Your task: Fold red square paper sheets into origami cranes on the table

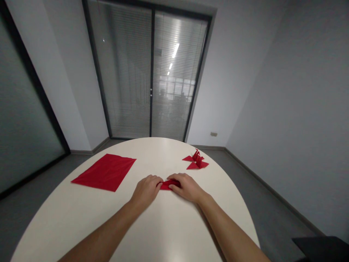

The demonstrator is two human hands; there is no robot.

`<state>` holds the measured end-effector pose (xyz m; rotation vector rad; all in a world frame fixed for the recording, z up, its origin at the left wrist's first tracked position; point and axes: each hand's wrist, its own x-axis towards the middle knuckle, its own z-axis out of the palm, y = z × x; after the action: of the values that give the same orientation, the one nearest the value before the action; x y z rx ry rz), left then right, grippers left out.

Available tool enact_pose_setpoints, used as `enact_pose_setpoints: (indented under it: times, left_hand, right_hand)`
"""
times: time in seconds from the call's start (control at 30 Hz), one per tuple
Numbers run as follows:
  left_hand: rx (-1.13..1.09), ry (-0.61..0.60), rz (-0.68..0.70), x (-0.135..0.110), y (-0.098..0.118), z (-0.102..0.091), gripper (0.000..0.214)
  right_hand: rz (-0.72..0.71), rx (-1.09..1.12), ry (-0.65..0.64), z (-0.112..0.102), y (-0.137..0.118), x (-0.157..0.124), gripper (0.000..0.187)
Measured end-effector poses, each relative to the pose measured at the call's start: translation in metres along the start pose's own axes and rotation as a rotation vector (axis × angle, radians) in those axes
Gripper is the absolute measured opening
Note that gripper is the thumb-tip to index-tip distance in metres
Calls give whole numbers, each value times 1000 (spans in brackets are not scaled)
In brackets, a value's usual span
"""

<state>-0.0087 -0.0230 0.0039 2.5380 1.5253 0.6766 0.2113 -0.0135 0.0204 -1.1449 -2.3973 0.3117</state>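
Your left hand (147, 187) has its grip pinching the left end of the folded red paper (165, 185), which lies on the white desk (166, 225) in front of you. Your right hand (189, 186) curls over the right end, its grip holding that end between fingers and thumb. Farther right sit pointed red paper figures (198, 163); at left a flat red sheet (105, 171) lies spread.

The head view looks from above the near side of a table (169, 225), facing forward and down; the tabletop spreads close below; glass panels (131, 91) stand well beyond.
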Motion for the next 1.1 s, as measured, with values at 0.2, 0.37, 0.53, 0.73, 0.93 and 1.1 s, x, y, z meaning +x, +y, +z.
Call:
enact_pose_setpoints:
  times: [0.2, 0.37, 0.53, 0.73, 0.93, 1.1]
  left_hand:
    - [-63, 54, -46, -1, -3, 2, 23]
    - [-179, 99, -129, -1, -4, 3, 20]
    - [-359, 132, -138, 1, -6, 6, 16]
    - [-451, 135, -131, 2, -7, 9, 17]
    - [-403, 157, -37, 1, -4, 8, 20]
    - [-355, 120, 4, -1, -2, 7, 17]
  right_hand:
    - [-88, 66, 27, -4, -1, -1, 52]
    - [-133, 50, 32, -6, -3, 0, 47]
    - [-134, 24, 60, -5, -3, 0, 20]
    - [-82, 94, 106, 1, 2, 1, 13]
    - [44, 168, 115, 5, 5, 2, 15]
    - [95, 190, 127, 7, 7, 2, 16]
